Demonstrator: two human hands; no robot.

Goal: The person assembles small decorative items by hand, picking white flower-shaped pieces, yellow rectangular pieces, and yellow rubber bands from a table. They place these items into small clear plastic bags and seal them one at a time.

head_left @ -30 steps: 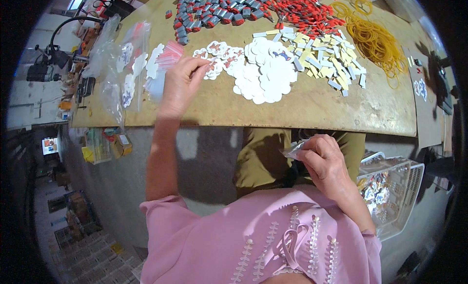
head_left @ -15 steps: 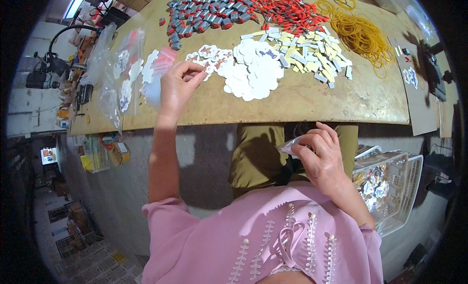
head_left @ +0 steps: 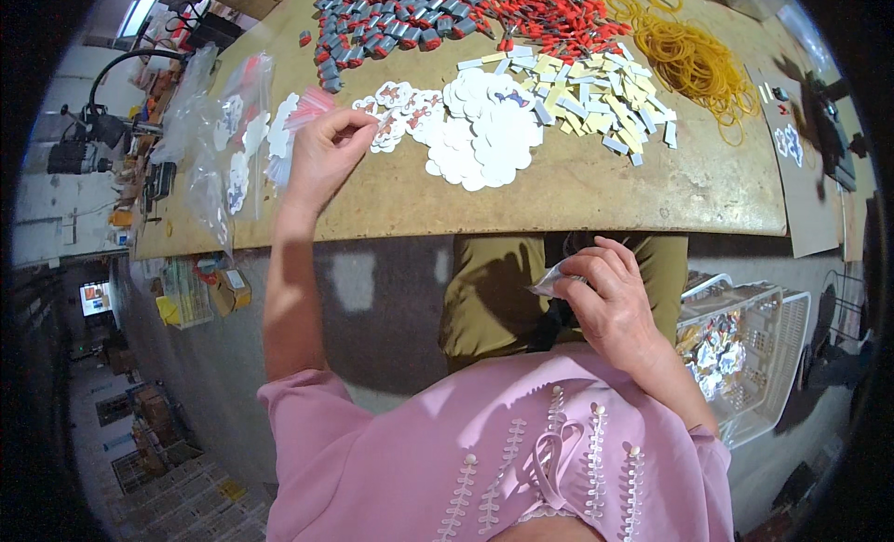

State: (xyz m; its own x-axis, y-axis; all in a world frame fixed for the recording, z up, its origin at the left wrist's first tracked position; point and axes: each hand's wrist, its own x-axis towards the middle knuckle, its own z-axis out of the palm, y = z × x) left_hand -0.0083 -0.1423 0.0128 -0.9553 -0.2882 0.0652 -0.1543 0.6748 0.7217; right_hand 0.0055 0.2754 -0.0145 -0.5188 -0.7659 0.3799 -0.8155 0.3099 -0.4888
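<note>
My left hand (head_left: pixel 326 151) is above the table's left half, thumb and fingertips pinched together; whatever lies between them, if anything, is too small to make out. Under and beside it are clear plastic bags with red strips (head_left: pixel 310 104), partly covered by the hand. Just right of its fingertips lie cloud-shaped cards with printed figures (head_left: pixel 396 114). Next to these is a heaped pile of white cloud-shaped cards (head_left: pixel 484 137). In front of my lap, my right hand (head_left: pixel 610 291) is closed round a small clear plastic bag (head_left: pixel 548 281); its contents are mostly hidden by the fingers.
Grey-and-red small parts (head_left: pixel 400 20), red-tipped pieces (head_left: pixel 559 20), yellow and grey small blocks (head_left: pixel 605 100) and yellow rubber bands (head_left: pixel 694 67) cover the far side of the table (head_left: pixel 596 197). A white basket (head_left: pixel 792 356) with filled bags stands at the right.
My left hand has moved left, away from the printed cards and over the plastic bags, fingers still pinched. My right hand stays nearly in place with the small bag.
</note>
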